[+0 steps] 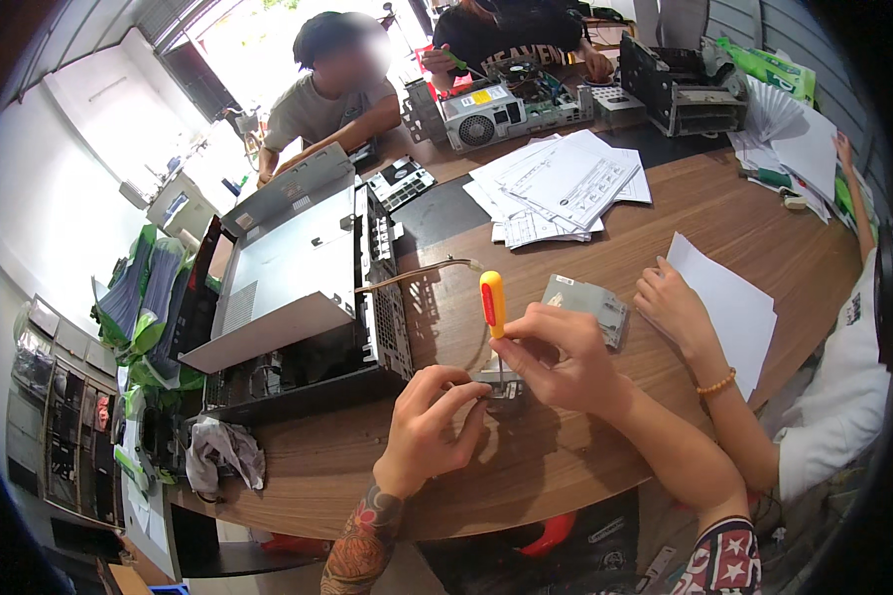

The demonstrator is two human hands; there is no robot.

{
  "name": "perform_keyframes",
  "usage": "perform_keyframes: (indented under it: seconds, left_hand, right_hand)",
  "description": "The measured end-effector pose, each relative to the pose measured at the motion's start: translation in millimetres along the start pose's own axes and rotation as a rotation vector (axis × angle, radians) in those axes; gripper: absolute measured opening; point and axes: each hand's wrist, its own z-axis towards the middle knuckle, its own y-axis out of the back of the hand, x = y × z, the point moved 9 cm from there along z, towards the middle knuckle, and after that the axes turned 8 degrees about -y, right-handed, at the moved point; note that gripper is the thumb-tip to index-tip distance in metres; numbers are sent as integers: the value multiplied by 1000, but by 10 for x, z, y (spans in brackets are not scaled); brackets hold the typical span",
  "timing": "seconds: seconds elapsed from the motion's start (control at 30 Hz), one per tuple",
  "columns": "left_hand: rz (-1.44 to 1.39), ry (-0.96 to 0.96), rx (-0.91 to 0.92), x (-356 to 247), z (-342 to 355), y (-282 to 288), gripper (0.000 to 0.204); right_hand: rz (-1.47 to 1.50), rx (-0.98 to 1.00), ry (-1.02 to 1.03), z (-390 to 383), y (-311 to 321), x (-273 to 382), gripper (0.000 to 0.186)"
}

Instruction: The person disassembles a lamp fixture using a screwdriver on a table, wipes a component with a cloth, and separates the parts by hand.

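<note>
A screwdriver (492, 300) with a yellow and red handle stands nearly upright in my right hand (569, 362), its handle between thumb and fingers. Its shaft reaches down to a small metal part (507, 390) on the wooden table. My left hand (429, 421) pinches that part's left side between thumb and fingers. What kind of part it is cannot be made out, since fingers cover some of it. Just beyond my right hand lies a flat grey metal drive (605, 309). A thin brown cable (422, 270) runs from the open computer case (288, 297) at the left.
Printed papers (566, 188) lie across the middle. At the right, a co-worker's hand (670, 302) rests by blank sheets (729, 317). Two people sit at the far side, near another opened computer (486, 114). A crumpled cloth (225, 456) hangs at the left edge.
</note>
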Motion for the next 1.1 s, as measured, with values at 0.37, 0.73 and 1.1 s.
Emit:
perform_keyframes:
  seconds: [0.37, 0.73, 1.1]
  left_hand:
    - [7, 4, 11, 17, -17, -13, 25]
    - [9, 18, 4, 36, -37, -16, 27]
    - [-6, 41, 9, 63, -42, -31, 28]
  right_hand:
    - [-26, -49, -15, 10, 63, 32, 10]
    - [-44, 113, -110, -29, -121, -120, 10]
    - [-40, 131, -84, -71, -200, -177, 10]
